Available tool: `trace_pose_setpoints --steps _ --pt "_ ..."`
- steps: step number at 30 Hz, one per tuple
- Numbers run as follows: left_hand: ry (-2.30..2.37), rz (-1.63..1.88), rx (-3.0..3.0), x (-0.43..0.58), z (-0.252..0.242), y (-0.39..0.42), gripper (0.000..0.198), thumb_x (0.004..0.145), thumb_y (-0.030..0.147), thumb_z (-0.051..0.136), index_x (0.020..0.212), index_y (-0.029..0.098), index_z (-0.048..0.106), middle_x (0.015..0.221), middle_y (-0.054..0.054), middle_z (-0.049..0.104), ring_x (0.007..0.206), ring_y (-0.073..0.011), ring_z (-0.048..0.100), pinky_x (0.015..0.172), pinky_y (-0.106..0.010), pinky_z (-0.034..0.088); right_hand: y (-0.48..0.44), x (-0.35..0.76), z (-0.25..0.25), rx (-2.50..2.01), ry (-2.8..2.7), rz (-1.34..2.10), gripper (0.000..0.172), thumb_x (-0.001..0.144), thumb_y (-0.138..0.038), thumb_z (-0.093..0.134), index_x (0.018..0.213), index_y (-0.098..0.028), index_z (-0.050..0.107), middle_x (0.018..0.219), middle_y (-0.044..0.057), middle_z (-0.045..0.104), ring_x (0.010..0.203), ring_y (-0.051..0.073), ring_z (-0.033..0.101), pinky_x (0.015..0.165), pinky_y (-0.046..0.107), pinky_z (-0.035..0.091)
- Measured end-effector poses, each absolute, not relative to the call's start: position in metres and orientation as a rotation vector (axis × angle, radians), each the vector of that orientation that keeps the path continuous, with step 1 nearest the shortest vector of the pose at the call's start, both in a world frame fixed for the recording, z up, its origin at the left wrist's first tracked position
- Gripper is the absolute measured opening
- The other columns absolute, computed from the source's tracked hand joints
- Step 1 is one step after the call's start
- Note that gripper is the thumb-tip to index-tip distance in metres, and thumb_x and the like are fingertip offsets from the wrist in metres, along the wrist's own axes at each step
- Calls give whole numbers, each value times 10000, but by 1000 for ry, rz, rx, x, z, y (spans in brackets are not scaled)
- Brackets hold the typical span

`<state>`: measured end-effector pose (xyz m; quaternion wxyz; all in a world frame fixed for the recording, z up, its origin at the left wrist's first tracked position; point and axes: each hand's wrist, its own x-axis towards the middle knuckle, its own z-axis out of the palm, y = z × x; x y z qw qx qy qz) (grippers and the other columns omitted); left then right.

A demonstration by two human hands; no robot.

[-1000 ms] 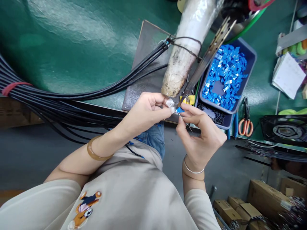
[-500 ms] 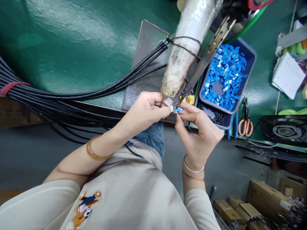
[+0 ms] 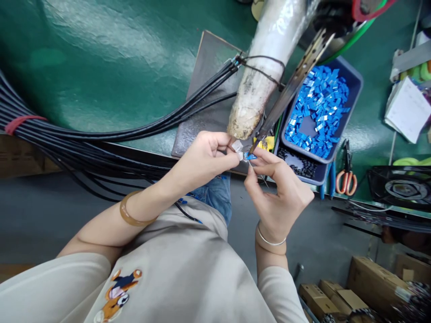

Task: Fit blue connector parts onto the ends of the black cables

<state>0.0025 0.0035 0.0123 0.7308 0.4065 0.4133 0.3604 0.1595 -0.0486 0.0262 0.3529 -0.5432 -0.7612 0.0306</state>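
Observation:
My left hand (image 3: 209, 154) is closed in a pinch, with white wrapping at its thumb and fingertip. From that pinch a small blue circuit board (image 3: 249, 156) sticks out to the right. My right hand (image 3: 281, 186) pinches a thin silvery solder wire (image 3: 264, 181) just beside the board. Between the hands, the dark tip of a soldering iron (image 3: 286, 96) slants down to the board; whether it touches is too small to tell. A thick plastic-wrapped arm (image 3: 259, 67) hangs over my left fingertips. Whatever lies inside the left pinch is hidden.
Black cables (image 3: 101, 134), bundled with a red tie (image 3: 23, 120), run along the green table (image 3: 117, 67). A bin (image 3: 353, 98) of small blue boards stands right, over a tray of black parts (image 3: 299, 163). Orange-handled pliers (image 3: 346, 179) and a black fan (image 3: 404, 186) lie farther right.
The view has shifted slightly. Both hands stay at the iron's tip, and more of the blue board shows as the right fingertips sit slightly lower.

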Motion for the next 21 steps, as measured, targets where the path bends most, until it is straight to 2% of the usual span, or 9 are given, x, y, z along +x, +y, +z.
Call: trace_pose_setpoints --steps 4,9,10,12,15,17,19,21 --pt "881 761 971 2 12 -2 88 723 106 654 681 137 583 536 67 476 446 -19 377 415 -137 289 -54 160 28 -1423 -1960 77 163 832 -80 652 845 -233 597 1061 2 776 815 134 754 732 255 610" --pt "734 508 1046 -15 2 -6 83 761 166 670 824 146 620 572 41 583 411 -42 441 399 -147 341 -73 175 37 -1460 -1689 237 145 819 -105 694 827 -235 631 884 -4 774 760 171 758 608 289 608" --pt "690 434 1084 -21 1 -4 58 773 186 668 791 140 637 556 28 591 408 -53 459 404 -155 360 -78 180 38 -1436 -1606 283 140 814 -113 702 812 -234 633 843 -3 767 721 178 753 569 299 605" --pt "572 309 1211 -30 3 3 132 779 200 670 664 134 665 537 -3 605 441 -78 506 432 -171 386 -85 188 40 -1353 -1492 372 127 803 -134 720 793 -230 638 793 -2 756 632 176 731 475 297 581" --pt "319 160 1519 -37 21 7 128 748 127 687 632 173 713 589 -22 660 526 -118 571 494 -206 407 -92 193 43 -1260 -1476 451 113 779 -162 753 786 -223 658 763 -3 753 565 170 708 389 277 534" --pt "128 68 1826 -36 38 -1 199 727 35 661 611 195 685 614 -16 675 555 -130 583 541 -234 411 -96 190 45 -1272 -1486 406 111 772 -162 762 785 -222 669 739 -4 751 574 177 714 379 266 507" --pt "155 113 2169 -33 49 -17 266 670 -62 609 581 188 623 597 -14 649 543 -139 562 532 -266 374 -99 184 46 -1319 -1482 269 93 780 -165 758 789 -219 682 690 -12 737 568 171 710 378 248 460" --pt "268 254 2381 -29 50 -34 269 640 -84 578 669 178 628 695 -35 670 592 -153 574 530 -286 351 -101 178 44 -1384 -1480 90 54 800 -186 745 813 -222 706 627 -36 705 506 133 665 392 232 417"
